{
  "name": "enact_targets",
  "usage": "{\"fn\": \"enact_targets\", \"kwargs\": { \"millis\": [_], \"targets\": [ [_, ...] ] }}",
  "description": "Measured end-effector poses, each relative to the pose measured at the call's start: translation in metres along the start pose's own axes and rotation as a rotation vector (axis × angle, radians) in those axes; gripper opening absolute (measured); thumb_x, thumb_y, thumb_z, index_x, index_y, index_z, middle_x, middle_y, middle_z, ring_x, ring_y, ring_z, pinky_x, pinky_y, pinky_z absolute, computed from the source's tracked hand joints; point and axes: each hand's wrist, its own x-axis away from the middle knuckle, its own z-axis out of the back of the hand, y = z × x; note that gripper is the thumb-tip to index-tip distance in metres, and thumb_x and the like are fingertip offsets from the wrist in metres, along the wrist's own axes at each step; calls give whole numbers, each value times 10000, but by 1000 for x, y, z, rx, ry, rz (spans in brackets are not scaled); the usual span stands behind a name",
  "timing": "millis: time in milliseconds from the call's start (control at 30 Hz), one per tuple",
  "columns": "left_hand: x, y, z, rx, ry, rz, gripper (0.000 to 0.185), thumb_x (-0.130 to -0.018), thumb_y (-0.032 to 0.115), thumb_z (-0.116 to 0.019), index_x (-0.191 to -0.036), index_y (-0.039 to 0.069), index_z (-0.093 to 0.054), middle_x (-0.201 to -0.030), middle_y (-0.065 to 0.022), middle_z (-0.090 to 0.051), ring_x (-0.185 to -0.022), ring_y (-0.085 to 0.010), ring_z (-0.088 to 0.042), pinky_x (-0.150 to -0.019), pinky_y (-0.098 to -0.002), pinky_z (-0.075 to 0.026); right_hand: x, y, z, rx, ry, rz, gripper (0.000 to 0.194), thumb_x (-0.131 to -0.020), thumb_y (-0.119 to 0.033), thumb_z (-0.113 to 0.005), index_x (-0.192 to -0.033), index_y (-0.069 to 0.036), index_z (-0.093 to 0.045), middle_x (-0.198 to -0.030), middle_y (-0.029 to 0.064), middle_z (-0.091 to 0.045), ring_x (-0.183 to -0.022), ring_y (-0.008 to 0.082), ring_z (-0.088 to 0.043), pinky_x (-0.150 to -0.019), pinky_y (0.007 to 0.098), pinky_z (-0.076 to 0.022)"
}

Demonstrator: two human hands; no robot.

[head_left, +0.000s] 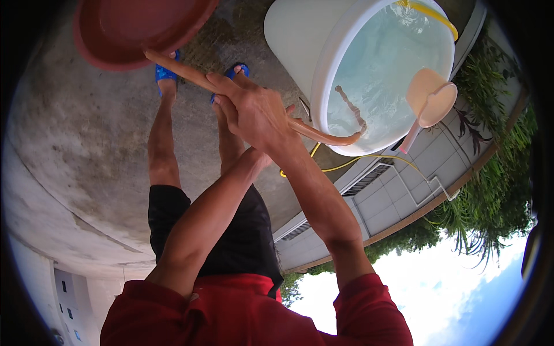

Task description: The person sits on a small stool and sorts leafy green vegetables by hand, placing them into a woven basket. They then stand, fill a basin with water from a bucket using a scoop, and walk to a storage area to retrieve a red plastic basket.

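My right hand grips a flexible orange-brown hose from above, with its thumb and fingers around it. My left hand crosses beneath the right wrist and is mostly hidden. Its fingertips show past the hose, closed around it. One hose end points at the rim of a red-brown plastic basin at the upper left; no stream from it can be made out. The other end bends over the rim of a large white tub and dips into clear water.
A peach plastic dipper sits at the tub's right rim. Yellow hose crosses the far rim, and a thin yellow line runs along the concrete floor. My feet wear blue slippers. A drain grate and plants lie right.
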Motion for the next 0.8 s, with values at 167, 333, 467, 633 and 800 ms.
{"fn": "enact_targets", "kwargs": {
  "millis": [167,333,467,633,800],
  "targets": [
    [4,-5,4,60,-25,-28,420,-944,222,-712,-1296,78,-534,-1172,-71,-577,-1074,-160,-603,-897,-327,-513,32,10,4,2,12,24,401,-926,-176,-660,-1326,-188,-635,-820,79,-631,-643,322,-642,-567,443,-504],
    [-10,-18,4,96,-71,-28,392,-947,233,-719,-1266,79,-551,-1140,-66,-585,-1037,-154,-611,-882,-318,-514,50,10,4,73,-29,54,402,-920,-179,-667,-1321,-198,-652,-777,66,-591,-611,285,-617,-555,424,-483],
    [-27,-24,7,59,-47,9,371,-949,242,-724,-1242,81,-564,-1114,-62,-592,-1008,-149,-618,-870,-311,-515,73,13,7,175,-51,68,404,-895,-152,-687,-1297,-189,-674,-773,59,-581,-611,263,-605,-557,411,-478],
    [-29,-34,23,-62,169,116,244,-946,292,-734,-1038,77,-663,-983,-25,-650,-912,-118,-622,-816,-298,-502,121,17,31,37,-66,-62,436,-842,-71,-723,-1271,-142,-687,-798,56,-613,-640,239,-631,-574,352,-492],
    [-20,-36,25,-142,170,101,207,-961,319,-711,-1049,133,-680,-991,-16,-699,-912,-104,-646,-851,-281,-513,172,42,56,109,-82,-67,471,-784,11,-745,-1240,-101,-699,-740,55,-577,-590,230,-589,-551,356,-475]
  ]
}}
